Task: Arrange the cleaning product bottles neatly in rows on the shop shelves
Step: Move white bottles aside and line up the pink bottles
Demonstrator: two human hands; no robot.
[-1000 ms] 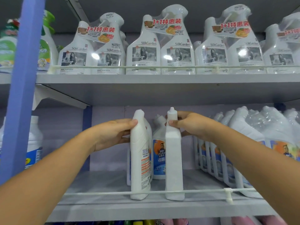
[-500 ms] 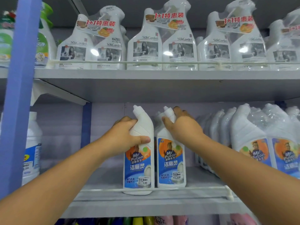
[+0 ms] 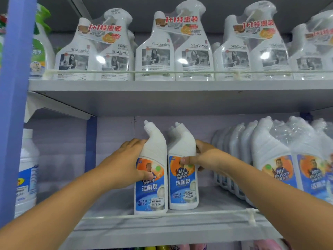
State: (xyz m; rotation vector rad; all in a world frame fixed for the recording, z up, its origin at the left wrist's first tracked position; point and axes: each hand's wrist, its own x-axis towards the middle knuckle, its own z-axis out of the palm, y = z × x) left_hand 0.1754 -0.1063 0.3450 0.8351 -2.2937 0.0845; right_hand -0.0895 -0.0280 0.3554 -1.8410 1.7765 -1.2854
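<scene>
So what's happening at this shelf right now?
A person is tidying toilet-cleaner bottles on the lower shelf. The left hand grips the left bottle and the right hand grips the right bottle. Both stand upright side by side behind the front rail, labels facing out. More of the same cleaner, shrink-wrapped, is lined up to the right, and twin-packed spray bottles fill the shelf above.
</scene>
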